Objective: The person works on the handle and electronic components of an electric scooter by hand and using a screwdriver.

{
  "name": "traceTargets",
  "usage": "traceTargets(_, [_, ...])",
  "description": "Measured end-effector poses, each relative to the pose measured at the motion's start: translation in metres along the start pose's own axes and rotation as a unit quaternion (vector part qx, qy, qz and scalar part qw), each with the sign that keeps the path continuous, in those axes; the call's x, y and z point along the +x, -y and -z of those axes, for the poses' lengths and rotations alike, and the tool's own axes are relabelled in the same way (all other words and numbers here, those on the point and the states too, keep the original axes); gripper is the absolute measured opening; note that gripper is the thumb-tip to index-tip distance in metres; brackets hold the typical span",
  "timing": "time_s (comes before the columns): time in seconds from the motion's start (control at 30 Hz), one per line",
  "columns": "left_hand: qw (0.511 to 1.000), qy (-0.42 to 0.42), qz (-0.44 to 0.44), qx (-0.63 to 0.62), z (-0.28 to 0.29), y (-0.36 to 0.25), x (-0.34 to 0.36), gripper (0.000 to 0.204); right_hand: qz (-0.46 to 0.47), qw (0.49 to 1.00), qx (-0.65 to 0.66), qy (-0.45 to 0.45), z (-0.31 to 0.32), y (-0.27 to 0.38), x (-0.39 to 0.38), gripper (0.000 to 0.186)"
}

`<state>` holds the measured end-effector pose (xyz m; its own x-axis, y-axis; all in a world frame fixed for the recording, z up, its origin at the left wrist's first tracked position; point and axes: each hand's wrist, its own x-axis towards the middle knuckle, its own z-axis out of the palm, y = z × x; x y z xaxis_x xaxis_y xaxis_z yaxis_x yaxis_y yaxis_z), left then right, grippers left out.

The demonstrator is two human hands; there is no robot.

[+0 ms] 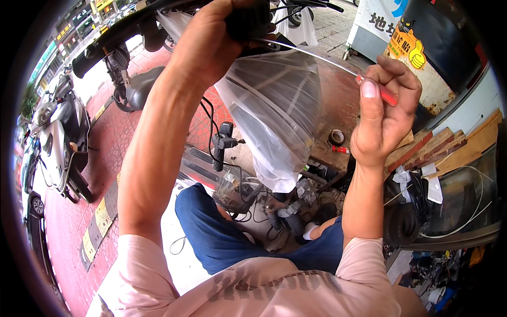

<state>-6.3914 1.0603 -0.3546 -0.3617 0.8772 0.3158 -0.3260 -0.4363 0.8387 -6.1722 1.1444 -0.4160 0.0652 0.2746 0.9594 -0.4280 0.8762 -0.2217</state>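
Note:
Raised at the top of the view, my left hand (203,45) is wrapped round a black part (249,22) whose kind I cannot make out; its upper side is cut off by the edge. A screwdriver (325,59) with a red handle and a long thin metal shaft is held in my right hand (383,113), thumb and fingers pinching the handle. The shaft slants up to the left, and its tip reaches the underside of the black part, where the exact contact is hidden. Below my hands hangs a large sheet of clear plastic (277,100).
A black handheld power tool (224,142) and loose cables stand below the left forearm. A roll of black tape (336,137) lies on a brown surface. Wooden planks (433,150) are stacked at right. Parked scooters (63,137) line the red paving at left.

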Motion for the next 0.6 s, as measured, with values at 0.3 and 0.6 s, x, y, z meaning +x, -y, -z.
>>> traceTargets(0.3, [1.000, -0.014, -0.006, -0.003, -0.002, -0.002, -0.001, 0.029, -0.079, 0.993, -0.038, 0.074, 0.016, 0.006, 0.001, 0.022])
traceTargets(0.6, [0.999, -0.014, -0.030, 0.008, -0.002, -0.001, -0.004, 0.029, -0.095, 0.985, -0.076, 0.118, 0.026, 0.009, 0.000, 0.028])
